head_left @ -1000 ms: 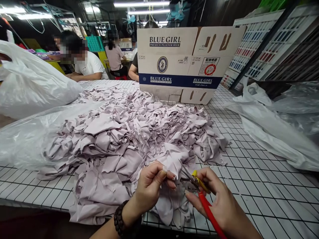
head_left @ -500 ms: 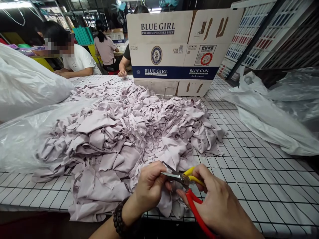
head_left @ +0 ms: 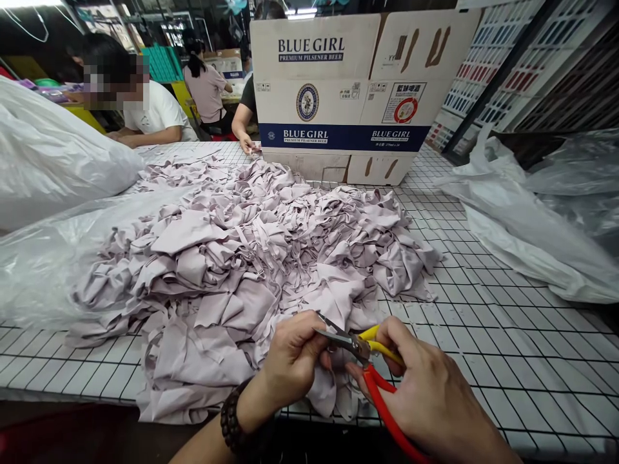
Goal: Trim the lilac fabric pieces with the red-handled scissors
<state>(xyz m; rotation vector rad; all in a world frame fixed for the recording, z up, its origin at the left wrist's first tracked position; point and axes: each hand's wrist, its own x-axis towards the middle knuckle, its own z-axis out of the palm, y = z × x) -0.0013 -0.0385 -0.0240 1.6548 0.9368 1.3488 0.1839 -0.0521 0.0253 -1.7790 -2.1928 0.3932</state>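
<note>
My right hand grips a pair of scissors with one yellow and one red handle. Their blades are parted and point left, the tips close to my left fingers. My left hand, a dark beaded bracelet on its wrist, is closed in a pinch on a pale mauve fabric piece, which hangs below the fingers. The pinched edge itself is mostly hidden by my fingers. Just beyond both hands lies a large heap of similar fabric pieces with thin straps among them.
A printed carton stands behind the heap on the grid-patterned table. Plastic bags lie at the left and right. Across the table sits a person in white; another person's hand shows beside the carton.
My hands and the scissors hold nearly the same pose, with the view shifted slightly. Beside the carton, the other person's hand has moved a little right and down, now at some fabric.
</note>
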